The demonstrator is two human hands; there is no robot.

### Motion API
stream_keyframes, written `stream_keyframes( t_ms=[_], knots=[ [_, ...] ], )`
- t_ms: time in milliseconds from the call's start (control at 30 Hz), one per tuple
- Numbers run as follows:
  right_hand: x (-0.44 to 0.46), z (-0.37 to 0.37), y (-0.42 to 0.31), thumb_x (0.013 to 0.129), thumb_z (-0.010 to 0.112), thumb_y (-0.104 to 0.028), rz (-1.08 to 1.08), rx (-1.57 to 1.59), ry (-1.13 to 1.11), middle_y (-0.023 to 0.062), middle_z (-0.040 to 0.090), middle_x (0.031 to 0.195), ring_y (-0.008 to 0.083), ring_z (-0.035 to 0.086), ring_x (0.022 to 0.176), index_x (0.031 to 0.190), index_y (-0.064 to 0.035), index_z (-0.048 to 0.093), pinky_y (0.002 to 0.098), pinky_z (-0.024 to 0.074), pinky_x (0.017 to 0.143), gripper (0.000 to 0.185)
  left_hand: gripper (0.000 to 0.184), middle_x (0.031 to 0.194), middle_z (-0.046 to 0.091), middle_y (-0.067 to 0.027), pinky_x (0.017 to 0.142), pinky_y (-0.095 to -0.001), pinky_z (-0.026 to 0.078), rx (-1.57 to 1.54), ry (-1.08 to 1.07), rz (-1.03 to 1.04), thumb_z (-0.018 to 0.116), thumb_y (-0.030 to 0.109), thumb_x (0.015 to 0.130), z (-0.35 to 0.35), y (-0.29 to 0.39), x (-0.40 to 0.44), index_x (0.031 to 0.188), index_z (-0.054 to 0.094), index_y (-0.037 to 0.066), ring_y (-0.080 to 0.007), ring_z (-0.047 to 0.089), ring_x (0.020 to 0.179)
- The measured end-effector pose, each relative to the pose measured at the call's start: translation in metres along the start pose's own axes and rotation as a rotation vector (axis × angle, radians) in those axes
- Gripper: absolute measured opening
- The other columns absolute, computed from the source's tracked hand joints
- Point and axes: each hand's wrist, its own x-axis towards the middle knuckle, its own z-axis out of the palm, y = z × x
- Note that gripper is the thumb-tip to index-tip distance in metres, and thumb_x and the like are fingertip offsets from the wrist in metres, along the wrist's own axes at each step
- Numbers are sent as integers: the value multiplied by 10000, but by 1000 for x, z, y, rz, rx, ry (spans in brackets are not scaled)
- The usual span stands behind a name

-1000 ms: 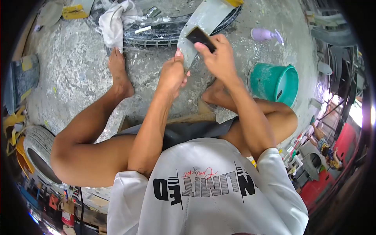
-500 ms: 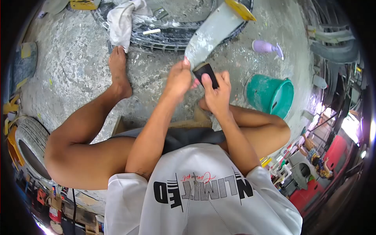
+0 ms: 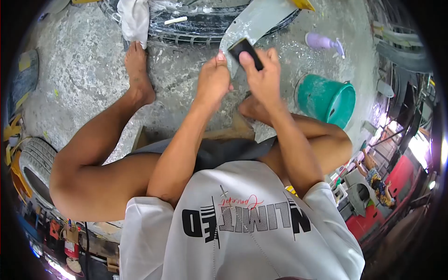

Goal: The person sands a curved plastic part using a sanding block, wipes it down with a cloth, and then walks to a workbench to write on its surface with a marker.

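My left hand (image 3: 214, 80) is closed on the near end of a long grey panel (image 3: 254, 22), thumb on top. The panel slants up to the right across a black tire (image 3: 196, 35) and has a yellow far end (image 3: 304, 4). In my right hand (image 3: 264, 77) is a dark block (image 3: 245, 52), gripped between thumb and fingers, its front end over the panel near my left hand. Whether the block touches the panel is hard to tell. A white cloth (image 3: 134, 21) and a white stick (image 3: 176, 20) lie on the tire.
To the right stand a green bucket (image 3: 322, 97) and, farther up, a purple spray bottle (image 3: 322, 41) lying on the floor. Another tire (image 3: 38, 163) is at the left. A person (image 3: 380, 186) is in the right background, near red panels.
Compared with half a second ago, the block in my right hand has moved up and away from me along the panel. The panel's yellow end has shifted up in the view.
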Motion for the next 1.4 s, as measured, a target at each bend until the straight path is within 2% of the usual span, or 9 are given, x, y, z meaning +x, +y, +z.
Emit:
stream_keyframes(
  t_ms=[67,233,333,567,667,933,1067,1200,1400],
  knots=[
    [-27,1,0,923,737,-317,-154,-87,26,121,552,848,275,562,780,989,-86,738,418,463,767,240,429,793,602,-13,516,-284,459,-20,-21,7,416,417,1094,-2,2,3,1179,649,67,-116,528,588],
    [22,7,10,902,757,-352,-76,-27,82,183,566,833,327,578,745,1010,-42,734,414,467,681,328,451,837,637,-38,520,-287,458,-54,-22,50,402,407,1095,-2,-12,4,1118,660,39,-124,548,620],
    [38,-18,-16,877,787,-359,7,150,202,143,560,804,305,572,728,988,-36,748,395,474,671,345,468,841,642,-54,528,-296,470,18,20,41,386,380,1101,2,-4,0,1067,664,5,-130,559,643],
    [-14,0,3,818,831,-388,-189,-118,60,96,541,937,291,592,777,1306,-187,694,393,518,741,545,495,804,634,-48,520,-299,470,-31,-1,17,379,401,1100,1,2,-3,1081,663,-4,-126,549,598],
    [-37,1,0,845,804,-382,-84,-248,19,108,530,927,303,590,788,1305,-180,697,418,511,759,514,447,744,604,-25,479,-270,396,-47,-36,36,403,417,1100,-4,-4,4,1064,638,38,-111,510,527],
    [-3,0,-11,861,786,-314,-86,-116,31,168,544,947,353,585,803,1255,-108,703,404,495,699,453,414,724,589,-14,453,-268,387,-88,-19,30,406,399,1102,1,1,-2,1022,628,58,-102,500,509],
    [-22,-2,2,838,820,-223,-253,-78,17,172,569,948,312,551,768,1222,-46,700,390,478,679,439,419,705,571,2,449,-264,392,-87,39,-15,400,399,1103,4,6,1,1017,627,57,-95,494,507],
    [13,2,-10,852,810,-264,46,46,-38,168,556,934,314,556,800,1268,-70,690,385,472,707,475,463,742,616,-13,452,-262,386,-4,5,86,404,436,1096,1,-11,7,1042,653,50,-92,504,518],
    [-13,-2,3,843,817,-279,-222,-4,-36,150,598,875,321,573,837,1280,-81,690,385,473,786,496,461,704,558,-14,484,-303,432,-57,45,26,365,379,1108,1,3,7,994,642,28,-113,509,551]
  ],
)
